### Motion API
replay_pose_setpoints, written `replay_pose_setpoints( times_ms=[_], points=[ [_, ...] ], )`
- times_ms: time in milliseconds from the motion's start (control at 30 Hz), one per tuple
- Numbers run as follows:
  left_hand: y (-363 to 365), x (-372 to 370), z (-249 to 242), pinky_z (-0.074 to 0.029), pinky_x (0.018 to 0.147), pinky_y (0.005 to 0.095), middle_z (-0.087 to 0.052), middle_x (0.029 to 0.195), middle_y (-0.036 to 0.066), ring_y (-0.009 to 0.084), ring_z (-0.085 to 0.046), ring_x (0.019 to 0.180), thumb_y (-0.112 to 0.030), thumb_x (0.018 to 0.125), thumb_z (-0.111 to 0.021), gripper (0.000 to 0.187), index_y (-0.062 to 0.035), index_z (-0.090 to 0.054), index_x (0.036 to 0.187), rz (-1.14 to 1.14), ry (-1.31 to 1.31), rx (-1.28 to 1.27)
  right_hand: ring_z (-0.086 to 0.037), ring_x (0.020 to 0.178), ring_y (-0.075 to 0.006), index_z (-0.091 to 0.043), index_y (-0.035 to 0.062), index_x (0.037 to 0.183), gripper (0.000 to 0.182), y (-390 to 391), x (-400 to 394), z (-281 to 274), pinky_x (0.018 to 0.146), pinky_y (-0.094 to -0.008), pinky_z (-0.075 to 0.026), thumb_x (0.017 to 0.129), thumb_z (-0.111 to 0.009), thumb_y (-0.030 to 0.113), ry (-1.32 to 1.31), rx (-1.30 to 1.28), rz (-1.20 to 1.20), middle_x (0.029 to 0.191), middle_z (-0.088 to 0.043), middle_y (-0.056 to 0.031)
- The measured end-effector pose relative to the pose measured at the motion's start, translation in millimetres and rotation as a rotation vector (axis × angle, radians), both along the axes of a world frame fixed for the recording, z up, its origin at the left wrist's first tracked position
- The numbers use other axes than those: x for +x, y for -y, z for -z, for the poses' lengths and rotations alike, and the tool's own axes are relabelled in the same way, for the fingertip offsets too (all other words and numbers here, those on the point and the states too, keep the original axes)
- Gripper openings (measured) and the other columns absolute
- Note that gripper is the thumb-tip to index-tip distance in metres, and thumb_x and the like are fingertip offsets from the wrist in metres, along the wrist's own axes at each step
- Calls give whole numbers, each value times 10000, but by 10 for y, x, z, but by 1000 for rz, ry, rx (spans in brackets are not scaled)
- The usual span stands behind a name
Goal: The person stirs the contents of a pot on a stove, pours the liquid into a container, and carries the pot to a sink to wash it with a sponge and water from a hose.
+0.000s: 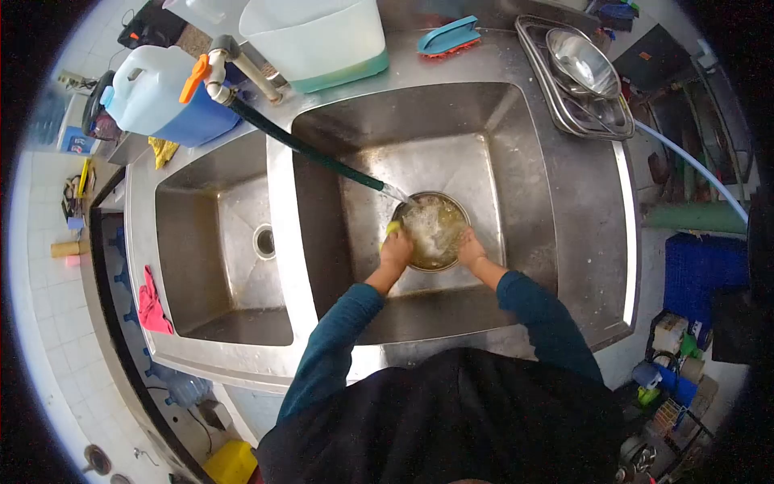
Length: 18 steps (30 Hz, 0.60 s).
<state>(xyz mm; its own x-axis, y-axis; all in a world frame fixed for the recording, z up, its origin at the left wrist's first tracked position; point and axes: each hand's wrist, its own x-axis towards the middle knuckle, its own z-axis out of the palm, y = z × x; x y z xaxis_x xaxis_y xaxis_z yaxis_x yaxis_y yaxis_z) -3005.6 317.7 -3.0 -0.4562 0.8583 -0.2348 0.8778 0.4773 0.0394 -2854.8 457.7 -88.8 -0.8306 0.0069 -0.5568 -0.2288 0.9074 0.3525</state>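
In the right-hand basin (524, 194) of a steel sink sits a round metal bowl (435, 269), filled with cloudy, churning water. A stream of water (395, 192) runs into it from a dark green hose (322, 161). My left hand (396, 252) is at the bowl's left rim, closed around a yellow sponge (393, 227). On the opposite side, my right hand (471, 247) grips the bowl's right rim; its fingertips are partly hidden.
The left basin (246, 310) has a drain (264, 241). Behind stand a jug of blue liquid (173, 97), an orange-handled tap (194, 78), a tub of green liquid (322, 40) and a blue brush (448, 36). Metal trays (564, 105) with a steel bowl (584, 60) lie right; a pink cloth (151, 305) hangs left.
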Motion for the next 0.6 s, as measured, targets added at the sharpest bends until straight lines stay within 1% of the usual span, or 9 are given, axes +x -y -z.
replay_pose_setpoints(
  times_ms=[67, 133, 167, 267, 367, 400, 433, 533, 600],
  points=[
    [-15, 275, 466, -460, 484, 376, -540, 833, 137, 276, -549, 722, -162, 724, -455, 181, -38, -576, 778, -16, 90, -27, -474, 998, -242, -569, 114, 984, 288, 20, -140, -476, 960, -475, -87, 797, -361, 183, 145, -41, -53, 991, -558, -61],
    [-105, 607, 1679, -436, 619, 378, -546, 820, 193, 277, -540, 755, -173, 686, -517, 184, -49, -575, 808, -164, 406, 15, -510, 946, -207, -600, 134, 921, 278, 37, -212, -579, 959, -476, -92, 795, -358, 184, 361, -188, -121, 914, -592, -21],
    [-199, 614, 1387, -422, 668, 372, -545, 821, 204, 274, -531, 780, -172, 669, -541, 204, -62, -575, 837, 98, 589, -84, -529, 904, -193, -611, 132, 875, 254, 31, -198, -567, 955, -473, -107, 784, -377, 175, 295, -233, -74, 889, -597, -16],
    [-235, 597, 1049, -409, 705, 360, -550, 837, 178, 277, -530, 778, -155, 644, -572, 263, -66, -560, 892, 182, 747, 83, -558, 829, -188, -626, 122, 802, 211, -9, -130, -555, 934, -460, -188, 752, -424, 150, 171, -368, 39, 833, -606, -27],
    [-74, 111, 284, -409, 696, 397, -593, 853, 71, 249, -558, 796, -366, 707, -497, 314, -108, -607, 847, 23, 337, -17, -569, 781, -205, -624, 117, 749, 175, -142, -64, -476, 810, -421, -363, 713, -453, 131, -17, -433, -131, 770, -603, -54],
    [-121, 15, 228, -400, 698, 396, -588, 877, 54, 215, -550, 820, -356, 729, -475, 309, -109, -606, 860, 92, 155, -335, -570, 752, -214, -612, 108, 719, 156, -151, -82, -455, 764, -400, -387, 694, -459, 122, -67, -502, -101, 742, -596, -58],
    [-89, -44, 108, -403, 715, 397, -590, 867, 53, 216, -543, 841, -230, 748, -463, 219, -106, -604, 861, 145, 54, -340, -572, 724, -224, -599, 98, 689, 137, -153, -102, -444, 718, -379, -410, 676, -464, 113, -116, -571, -70, 714, -589, -61],
    [24, -259, 99, -410, 732, 391, -587, 865, 70, 242, -537, 850, -108, 735, -447, 190, -94, -606, 838, -11, 276, -283, -568, 690, -250, -578, 81, 660, 99, -244, -231, -644, 621, -356, -440, 645, -481, 94, -107, -665, -39, 678, -574, -86],
    [163, -383, -36, -422, 718, 362, -566, 822, 155, 293, -539, 817, -86, 683, -507, 181, -61, -585, 845, -40, 472, -7, -564, 695, -265, -574, 73, 675, 89, -332, -443, -987, 597, -360, -444, 642, -496, 101, -69, -657, -33, 678, -570, -102]
  ],
)
